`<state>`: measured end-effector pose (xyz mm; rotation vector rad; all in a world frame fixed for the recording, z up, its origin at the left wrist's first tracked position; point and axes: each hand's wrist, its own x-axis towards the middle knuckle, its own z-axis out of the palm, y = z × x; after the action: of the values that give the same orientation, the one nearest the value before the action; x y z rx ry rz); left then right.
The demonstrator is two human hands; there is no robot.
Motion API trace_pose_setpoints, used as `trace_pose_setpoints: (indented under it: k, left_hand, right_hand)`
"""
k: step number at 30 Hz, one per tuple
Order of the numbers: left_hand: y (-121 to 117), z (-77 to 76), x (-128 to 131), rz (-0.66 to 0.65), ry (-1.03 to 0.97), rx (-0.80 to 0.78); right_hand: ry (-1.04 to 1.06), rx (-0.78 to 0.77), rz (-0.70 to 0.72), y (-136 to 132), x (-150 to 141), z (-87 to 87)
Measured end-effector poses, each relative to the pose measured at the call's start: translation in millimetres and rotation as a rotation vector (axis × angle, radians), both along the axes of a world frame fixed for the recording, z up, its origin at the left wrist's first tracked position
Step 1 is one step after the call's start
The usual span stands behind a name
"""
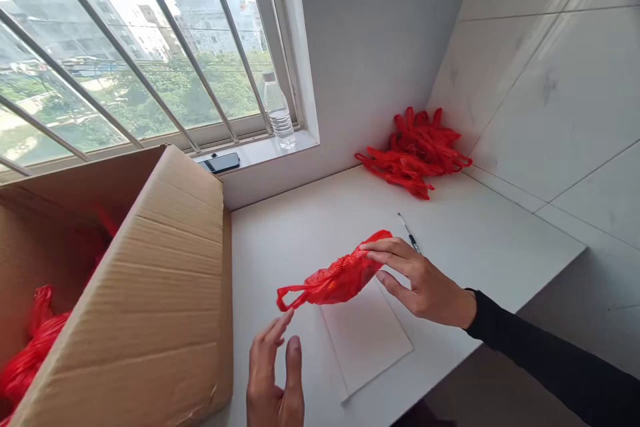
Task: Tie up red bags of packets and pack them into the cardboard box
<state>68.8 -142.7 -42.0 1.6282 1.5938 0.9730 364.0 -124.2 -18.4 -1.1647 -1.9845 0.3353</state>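
Note:
A crumpled red plastic bag stretches across the middle of the head view, one handle loop pointing left. At its right end are the fingers of my right hand, closed on the plastic with the thumb underneath. My left hand is below the loop, thumb and fingers apart, holding nothing. Its fingertips come close to the loop; whether they touch it I cannot tell. Behind and below the bag lies a white pad, partly covered by it.
A cardboard box with red bags inside stands at the left. More red bags are heaped in the far corner. A pen lies on the white table. The windowsill bears a phone and a water bottle.

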Motion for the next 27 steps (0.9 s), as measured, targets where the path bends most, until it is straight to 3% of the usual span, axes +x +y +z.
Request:
trace_pose_setpoints:
  k: [4, 7, 12, 17, 27]
  left_hand:
    - [0, 3.1, 22, -0.142, 0.191, 0.254]
    - [0, 3.5, 31, -0.214, 0.331, 0.33]
    - [0, 6.0, 36, -0.293, 0.452, 0.337]
    - [-3, 4.3, 39, -0.329, 0.399, 0.343]
    - [-15, 3.5, 34, -0.371, 0.324, 0.262]
  right_hand:
    - [0.041, -0.075, 0.105, -29, -22, -23.8]
    - [0.056, -0.104, 0.106, -41, -29, -33.6]
    - [0.077, -0.097, 0.042, -49, -31, -31.9]
    - [0.08, -0.05, -0.065, -52, -41, -30.4]
    - [-0.026, -0.065, -0.079, -52, -52, -37.2]
